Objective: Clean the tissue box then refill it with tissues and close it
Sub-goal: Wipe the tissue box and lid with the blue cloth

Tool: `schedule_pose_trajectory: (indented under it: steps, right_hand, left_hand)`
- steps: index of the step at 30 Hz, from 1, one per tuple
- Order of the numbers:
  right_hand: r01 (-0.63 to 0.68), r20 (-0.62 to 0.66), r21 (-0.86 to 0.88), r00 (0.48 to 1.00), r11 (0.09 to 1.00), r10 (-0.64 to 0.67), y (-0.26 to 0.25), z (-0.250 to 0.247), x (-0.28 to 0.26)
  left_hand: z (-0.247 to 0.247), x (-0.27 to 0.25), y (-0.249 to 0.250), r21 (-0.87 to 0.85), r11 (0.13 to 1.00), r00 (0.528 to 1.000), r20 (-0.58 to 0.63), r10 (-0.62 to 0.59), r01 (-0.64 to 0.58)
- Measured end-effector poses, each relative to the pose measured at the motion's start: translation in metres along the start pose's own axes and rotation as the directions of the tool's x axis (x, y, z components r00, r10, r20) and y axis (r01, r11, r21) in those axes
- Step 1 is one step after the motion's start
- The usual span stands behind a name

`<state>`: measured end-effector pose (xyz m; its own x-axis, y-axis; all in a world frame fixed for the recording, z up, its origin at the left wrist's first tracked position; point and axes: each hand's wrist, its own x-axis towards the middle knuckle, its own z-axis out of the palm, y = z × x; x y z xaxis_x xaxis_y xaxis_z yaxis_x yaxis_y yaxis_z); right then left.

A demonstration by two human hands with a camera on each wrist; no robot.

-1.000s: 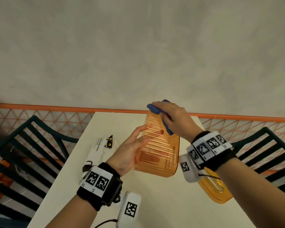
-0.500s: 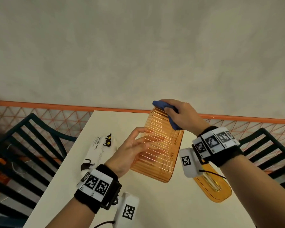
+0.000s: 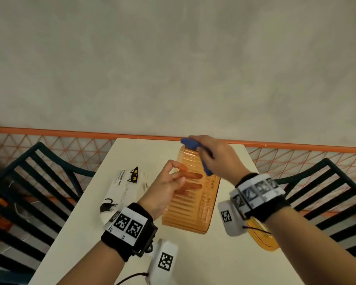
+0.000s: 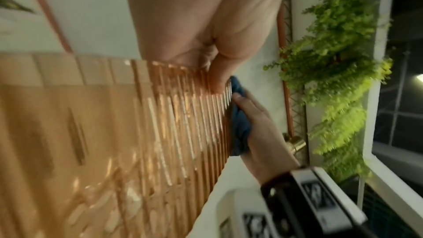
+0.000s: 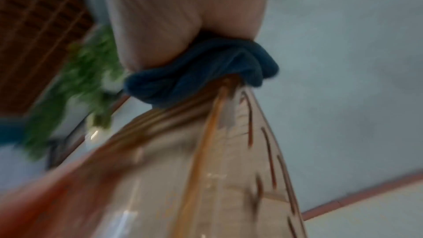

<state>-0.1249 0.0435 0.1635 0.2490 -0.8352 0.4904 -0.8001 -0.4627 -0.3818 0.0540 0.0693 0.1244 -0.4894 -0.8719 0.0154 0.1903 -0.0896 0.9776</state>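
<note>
An orange see-through ribbed tissue box is held tilted above the white table. My left hand grips its left wall, with fingers showing through the plastic from inside. My right hand holds a bunched blue cloth and presses it on the box's far top end. The left wrist view shows the cloth squeezed against the ribbed box edge. In the blurred right wrist view the cloth caps the box corner.
The orange lid lies on the table under my right wrist. A white tissue pack with black cat prints lies to the left of the box. Dark green chairs stand on both sides. An orange mesh railing runs behind.
The box has turned in my left hand, whose fingers now show through the plastic. My right hand has slid the blue cloth toward the box's far end.
</note>
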Motion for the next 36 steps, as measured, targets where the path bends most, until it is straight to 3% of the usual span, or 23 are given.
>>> schedule_pose_trajectory:
  steps: [2,4,7,9,10,12,14,15,17,22,25,30,36]
  right_hand:
    - [-0.186,0.107,0.176,0.98,0.967,0.169,0.005,-0.013,0.006]
    - [-0.085,0.117,0.159,0.991,0.984,0.067,-0.006,-0.018,0.004]
    - [0.196,0.075,0.055,0.977,0.979,-0.2,-0.025,-0.016,-0.002]
    - [0.238,0.073,0.012,0.969,0.971,-0.238,-0.024,-0.011,0.0]
    - [0.168,0.093,0.053,0.981,0.984,-0.173,-0.02,-0.011,0.003]
    - [-0.134,0.201,0.211,0.975,0.968,0.091,-0.007,-0.014,0.009]
    - [-0.405,0.346,0.284,0.888,0.869,0.301,0.011,-0.019,0.015]
    - [-0.476,0.392,0.272,0.849,0.836,0.356,0.016,-0.022,0.016]
    - [-0.496,0.427,0.203,0.821,0.844,0.38,0.017,-0.028,0.015]
    - [-0.239,0.261,0.322,0.952,0.916,0.157,-0.015,-0.032,0.015]
    - [-0.316,0.31,0.394,0.93,0.863,0.199,-0.009,-0.031,0.009]
    - [-0.513,0.465,0.212,0.801,0.832,0.376,0.038,-0.022,-0.01]
    - [-0.485,0.495,-0.204,0.699,0.85,0.517,0.073,0.007,-0.054]
  left_hand:
    - [-0.002,-0.003,0.003,0.058,0.998,1.0,-0.005,0.03,-0.029]
    - [-0.006,-0.003,0.005,0.078,0.994,0.997,-0.034,0.076,-0.073]
    - [-0.007,-0.003,0.008,0.027,0.996,0.993,-0.07,0.092,-0.09]
    - [-0.006,-0.003,0.01,0.025,0.995,0.992,-0.085,0.095,-0.093]
    - [-0.005,-0.003,0.01,0.031,0.995,0.991,-0.092,0.101,-0.098]
    - [-0.004,-0.005,0.009,0.078,0.99,0.989,-0.082,0.12,-0.114]
    - [-0.006,-0.01,0.01,0.126,0.983,0.987,-0.068,0.143,-0.134]
    - [-0.007,-0.012,0.01,0.142,0.98,0.987,-0.059,0.152,-0.142]
    - [-0.011,-0.015,0.011,0.158,0.975,0.986,-0.038,0.163,-0.155]
    - [-0.011,-0.01,0.011,0.164,0.973,0.985,-0.035,0.169,-0.161]
    - [-0.008,-0.01,0.014,0.159,0.974,0.986,-0.029,0.166,-0.16]
    - [-0.006,-0.012,0.007,0.255,0.957,0.991,0.017,0.136,-0.136]
    - [-0.018,0.017,-0.007,0.579,0.81,0.996,0.056,0.073,-0.092]
